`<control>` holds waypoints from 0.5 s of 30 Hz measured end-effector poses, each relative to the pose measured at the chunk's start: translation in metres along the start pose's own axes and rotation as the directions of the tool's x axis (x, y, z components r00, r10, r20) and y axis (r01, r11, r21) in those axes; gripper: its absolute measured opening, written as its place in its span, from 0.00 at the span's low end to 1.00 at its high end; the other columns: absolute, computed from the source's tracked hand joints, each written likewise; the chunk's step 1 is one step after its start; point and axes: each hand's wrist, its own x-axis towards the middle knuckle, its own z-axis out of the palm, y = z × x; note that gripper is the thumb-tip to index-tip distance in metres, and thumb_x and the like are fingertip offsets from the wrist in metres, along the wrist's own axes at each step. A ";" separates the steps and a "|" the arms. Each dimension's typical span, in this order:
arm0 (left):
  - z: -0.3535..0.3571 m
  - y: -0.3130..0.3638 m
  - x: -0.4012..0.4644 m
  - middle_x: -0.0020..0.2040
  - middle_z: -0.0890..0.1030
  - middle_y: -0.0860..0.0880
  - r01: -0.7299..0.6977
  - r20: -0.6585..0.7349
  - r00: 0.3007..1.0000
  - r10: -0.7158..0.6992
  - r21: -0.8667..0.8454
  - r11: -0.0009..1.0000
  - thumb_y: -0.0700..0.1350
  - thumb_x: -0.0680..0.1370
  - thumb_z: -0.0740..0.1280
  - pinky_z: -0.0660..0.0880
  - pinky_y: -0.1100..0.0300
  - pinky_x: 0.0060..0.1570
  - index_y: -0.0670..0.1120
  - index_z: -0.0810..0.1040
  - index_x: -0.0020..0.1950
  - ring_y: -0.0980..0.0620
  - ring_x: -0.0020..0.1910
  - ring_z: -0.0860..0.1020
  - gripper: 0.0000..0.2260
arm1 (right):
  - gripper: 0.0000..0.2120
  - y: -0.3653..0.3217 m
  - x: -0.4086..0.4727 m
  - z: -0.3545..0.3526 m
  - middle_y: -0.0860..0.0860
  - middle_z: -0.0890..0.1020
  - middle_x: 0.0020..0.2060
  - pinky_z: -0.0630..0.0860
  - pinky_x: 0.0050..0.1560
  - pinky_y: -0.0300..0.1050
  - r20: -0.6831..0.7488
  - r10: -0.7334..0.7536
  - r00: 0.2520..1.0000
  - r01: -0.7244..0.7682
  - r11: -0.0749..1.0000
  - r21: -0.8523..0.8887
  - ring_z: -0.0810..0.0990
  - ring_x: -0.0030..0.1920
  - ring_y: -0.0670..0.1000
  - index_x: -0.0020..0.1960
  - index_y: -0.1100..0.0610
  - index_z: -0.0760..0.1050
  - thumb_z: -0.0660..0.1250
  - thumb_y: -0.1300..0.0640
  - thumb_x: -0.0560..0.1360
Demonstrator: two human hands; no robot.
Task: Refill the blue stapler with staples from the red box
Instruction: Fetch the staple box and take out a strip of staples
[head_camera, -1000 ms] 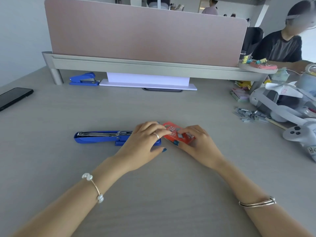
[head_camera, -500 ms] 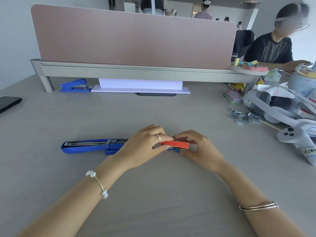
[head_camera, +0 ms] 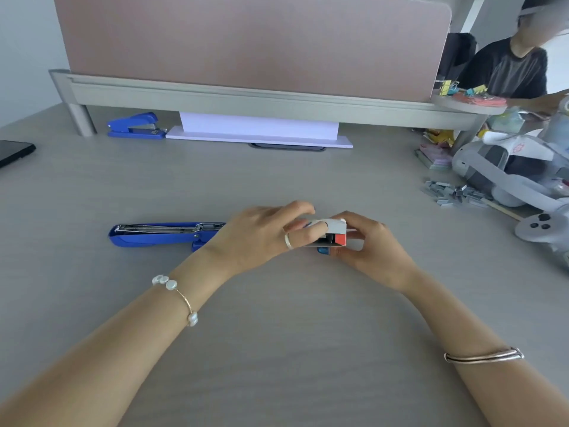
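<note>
The blue stapler point(head_camera: 160, 235) lies on the desk left of centre, folded open so its metal staple channel shows. Its right end is hidden behind my left hand point(head_camera: 261, 235). The small red box point(head_camera: 337, 235) is held just above the desk between both hands, with its white end flap lifted and a dark opening showing. My right hand point(head_camera: 374, 245) grips the box from the right. The fingers of my left hand rest on the flap end. What is inside the box cannot be made out.
A second blue stapler point(head_camera: 135, 126) sits at the back left beside a white paper stack point(head_camera: 258, 131). A phone point(head_camera: 14, 152) lies at the left edge. Loose staple strips point(head_camera: 452, 192), a headset point(head_camera: 508, 167) and a controller point(head_camera: 542, 231) crowd the right. Another person sits behind the divider.
The red box lay flat on the desk, was tipped onto its side, and is now raised between both hands with its end flap open.
</note>
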 end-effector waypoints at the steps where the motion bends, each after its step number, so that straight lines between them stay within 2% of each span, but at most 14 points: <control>1: 0.001 0.000 0.001 0.52 0.67 0.49 0.009 0.002 1.000 -0.009 0.024 1.000 0.30 0.72 0.57 0.68 0.60 0.20 0.49 0.68 0.55 0.50 0.26 0.73 0.18 | 0.09 0.000 0.000 0.000 0.52 0.82 0.45 0.69 0.46 0.23 -0.004 0.003 1.000 -0.003 1.000 -0.004 0.79 0.47 0.45 0.47 0.57 0.76 0.71 0.64 0.68; 3: 0.003 0.002 0.002 0.51 0.67 0.51 0.055 0.027 0.998 -0.054 -0.030 0.998 0.30 0.69 0.60 0.69 0.60 0.20 0.49 0.69 0.53 0.49 0.28 0.74 0.18 | 0.09 -0.001 0.000 -0.001 0.53 0.82 0.45 0.68 0.45 0.23 -0.009 -0.001 1.000 0.001 1.000 -0.017 0.78 0.47 0.45 0.47 0.57 0.75 0.71 0.64 0.69; 6: 0.000 0.005 0.005 0.51 0.68 0.52 0.138 0.076 0.989 -0.127 -0.159 0.978 0.32 0.71 0.56 0.71 0.59 0.22 0.48 0.70 0.52 0.48 0.32 0.76 0.16 | 0.09 -0.001 0.000 -0.001 0.54 0.82 0.45 0.69 0.47 0.24 -0.009 -0.003 1.000 0.002 1.000 -0.024 0.79 0.47 0.46 0.47 0.57 0.75 0.71 0.64 0.69; 9: -0.003 0.008 0.000 0.53 0.69 0.52 0.190 0.120 0.978 -0.171 -0.173 0.966 0.34 0.72 0.57 0.70 0.60 0.23 0.47 0.71 0.49 0.48 0.34 0.78 0.10 | 0.10 0.002 0.001 0.000 0.54 0.82 0.46 0.70 0.49 0.25 -0.013 0.000 1.000 -0.001 0.999 -0.035 0.79 0.47 0.48 0.48 0.59 0.76 0.71 0.65 0.68; 13: -0.009 0.012 -0.003 0.52 0.81 0.46 0.251 0.139 0.965 -0.223 -0.237 0.938 0.35 0.72 0.60 0.75 0.56 0.27 0.43 0.79 0.44 0.46 0.36 0.81 0.09 | 0.10 0.001 0.001 0.002 0.53 0.82 0.46 0.73 0.51 0.28 -0.031 -0.008 0.999 0.007 0.999 -0.035 0.80 0.46 0.46 0.49 0.56 0.76 0.71 0.63 0.68; 15: -0.012 0.015 0.000 0.56 0.81 0.44 0.280 0.176 0.954 -0.243 -0.230 0.932 0.36 0.72 0.60 0.77 0.54 0.33 0.43 0.81 0.47 0.47 0.40 0.80 0.11 | 0.10 0.000 0.000 0.002 0.52 0.82 0.45 0.73 0.51 0.28 -0.040 -0.014 0.999 0.013 1.000 -0.022 0.79 0.46 0.46 0.49 0.55 0.76 0.72 0.61 0.69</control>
